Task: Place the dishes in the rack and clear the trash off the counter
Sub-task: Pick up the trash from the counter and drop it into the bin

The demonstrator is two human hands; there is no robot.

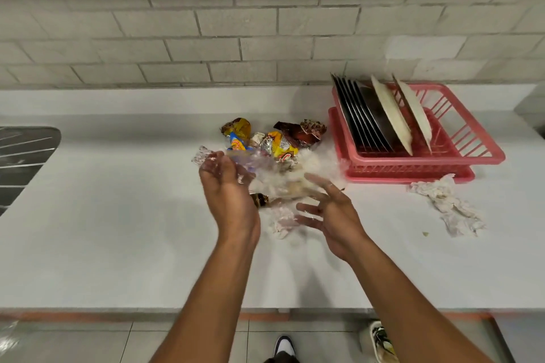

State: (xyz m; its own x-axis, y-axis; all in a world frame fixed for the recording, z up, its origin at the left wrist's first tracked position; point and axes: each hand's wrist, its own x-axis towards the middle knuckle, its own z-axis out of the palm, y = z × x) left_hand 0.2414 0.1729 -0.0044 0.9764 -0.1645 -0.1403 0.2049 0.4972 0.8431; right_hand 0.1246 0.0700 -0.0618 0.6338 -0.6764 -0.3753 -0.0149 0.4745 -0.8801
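Note:
A clear plastic bag (265, 174) is stretched, blurred, between my hands above the white counter (118, 215). My left hand (228, 194) grips one end of it with curled fingers. My right hand (327, 215) is spread with straight fingers at the bag's other end. Behind the bag lies a pile of crumpled snack wrappers (274, 138), yellow, blue and brown. A small brown wrapper (259, 200) and a crumpled tissue (280, 225) lie under my hands. The pink dish rack (477, 153) at the right holds several steel plates (362, 115) and two white plates (392, 115) on edge.
Another crumpled tissue (448, 206) lies in front of the rack, with a small green scrap (425, 233) near it. A steel sink drainboard (20, 156) is at the far left. A grey brick wall (236, 23) backs the counter. Shoes (380, 342) stand on the tiled floor below.

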